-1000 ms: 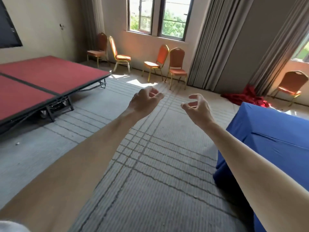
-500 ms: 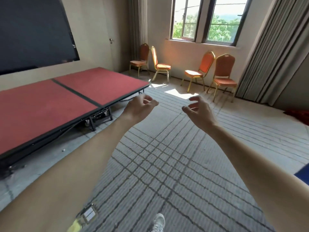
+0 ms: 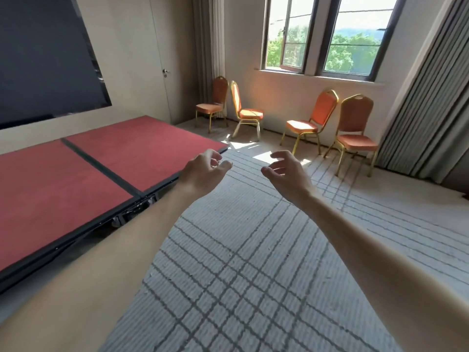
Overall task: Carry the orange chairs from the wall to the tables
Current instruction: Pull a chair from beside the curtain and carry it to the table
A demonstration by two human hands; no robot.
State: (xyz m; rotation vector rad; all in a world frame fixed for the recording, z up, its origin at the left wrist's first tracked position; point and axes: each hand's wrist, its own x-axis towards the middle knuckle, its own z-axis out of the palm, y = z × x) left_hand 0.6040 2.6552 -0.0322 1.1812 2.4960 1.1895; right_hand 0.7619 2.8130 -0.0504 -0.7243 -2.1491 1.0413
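This looks like a hotel function or banquet room: a low red-carpeted stage platform (image 3: 106, 168) beside a large dark screen (image 3: 45, 62), gold-framed orange banquet chairs (image 3: 355, 133) beyond the platform under curtained windows (image 3: 327, 36), and patterned carpet (image 3: 253, 262).

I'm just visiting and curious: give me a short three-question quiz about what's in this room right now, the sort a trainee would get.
1. How many orange chairs stand by the window wall?
2. True or false: the left hand is gripping a chair.
3. Which lies to the person's left: (a) blue table, (b) red platform, (c) sofa?

Key:
1. Four: the corner chair, the sideways chair, the sunlit chair and the chair nearest the grey curtain.
2. False; both it and the right hand are empty, fingers loosely curled, above the carpet.
3. (b).
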